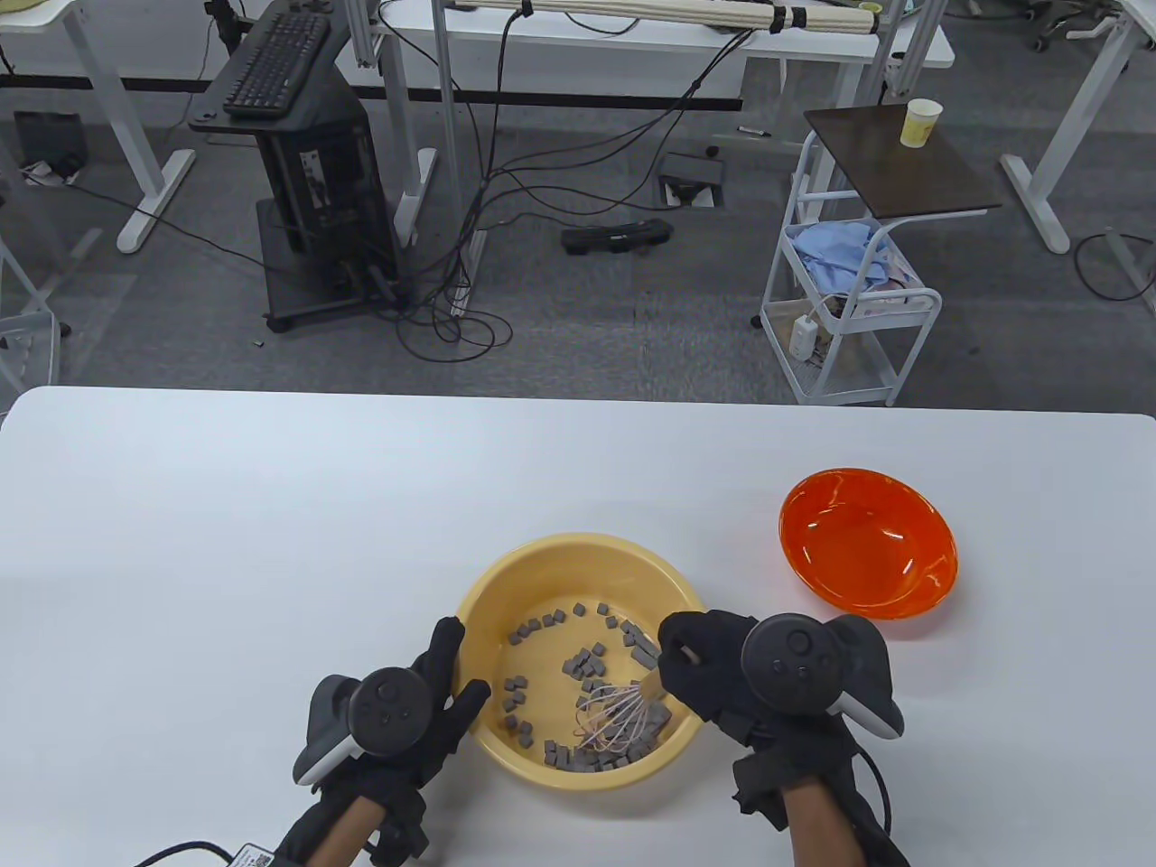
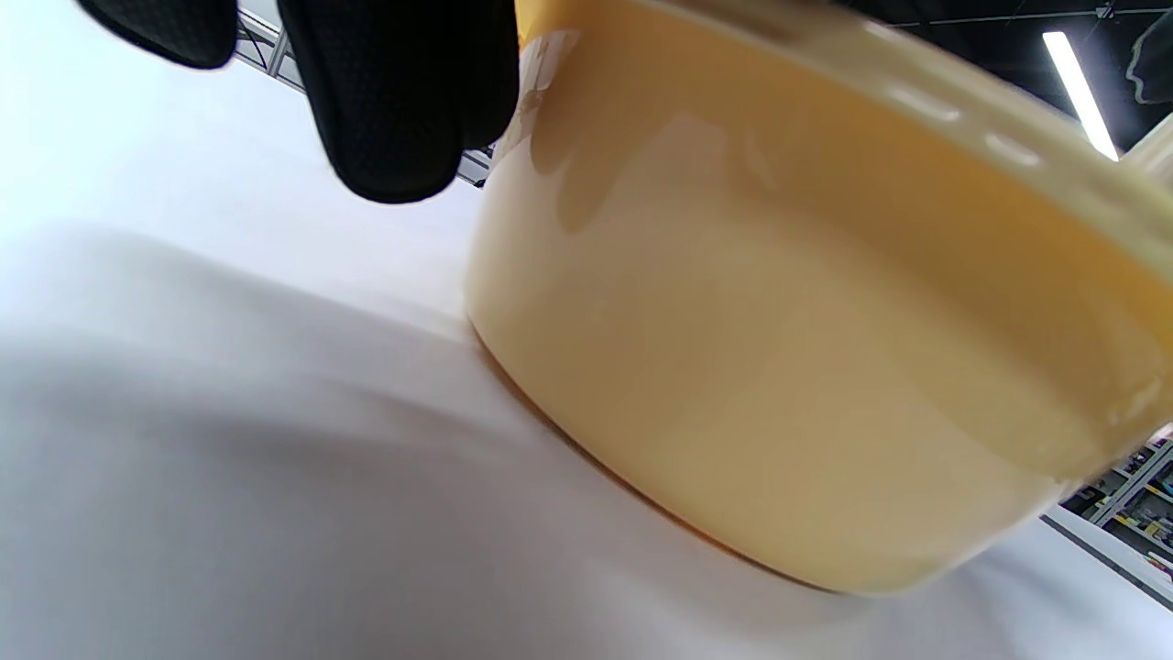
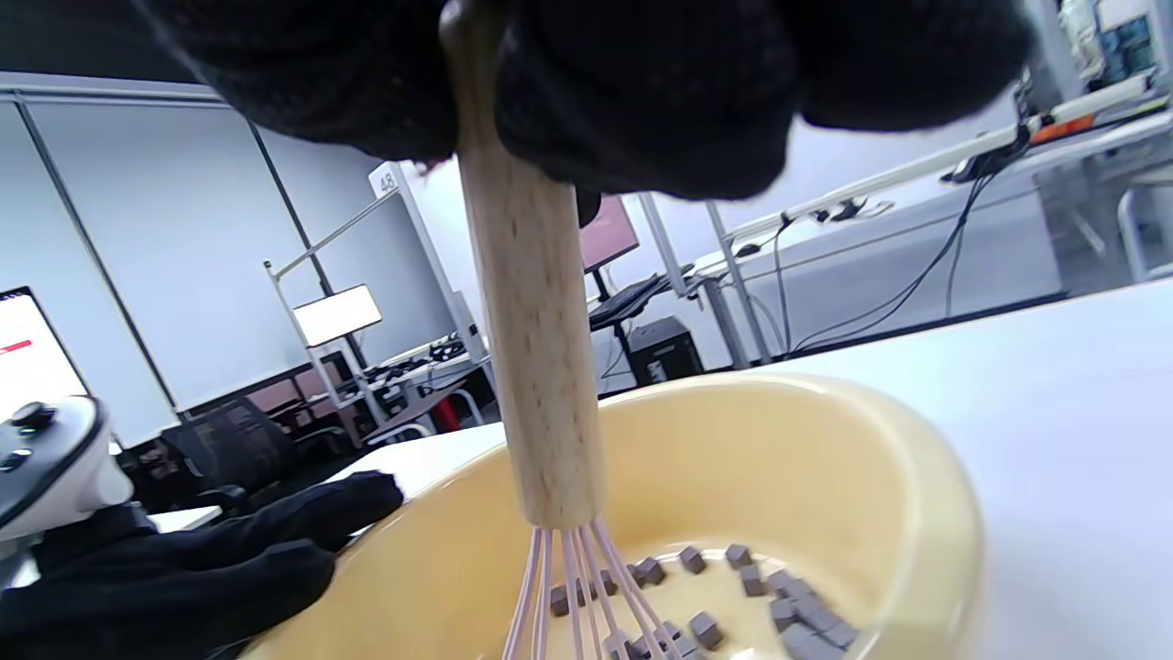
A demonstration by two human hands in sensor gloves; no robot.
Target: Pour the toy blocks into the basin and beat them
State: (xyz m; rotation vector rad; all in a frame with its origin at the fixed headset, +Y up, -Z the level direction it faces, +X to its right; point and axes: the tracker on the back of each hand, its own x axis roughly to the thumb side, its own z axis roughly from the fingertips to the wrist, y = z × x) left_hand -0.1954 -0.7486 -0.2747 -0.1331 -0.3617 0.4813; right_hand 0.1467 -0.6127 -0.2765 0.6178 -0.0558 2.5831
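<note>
Beating: I am working the whisk (image 1: 618, 713) through the toy blocks (image 1: 585, 668) with my right hand (image 1: 722, 673), its fingers curled tight round the wooden handle (image 3: 531, 367), the pink wires down among the cubes.
Bracing: I am steadying the yellow basin (image 1: 506, 578) with my left hand (image 1: 424, 704), fingers straight and spread against its outer wall, thumb near the rim, gripping nothing.
Blocks: they are all lying inside the basin, scattered on its floor, with the thickest heap sitting under and beside the whisk.
Doing it well: I am judging that short, low circles are keeping the cubes from hopping over the rim; the wires should be sweeping the floor rather than stabbing it, and my left palm should be pressing in so the basin is not sliding.
Orange bowl (image 1: 867, 542): it is standing empty, well apart to the right.
Surface: the white table (image 1: 271, 542) is looking smooth and slippery.
Room: a cart (image 1: 849, 307), cables and desks are standing beyond.
</note>
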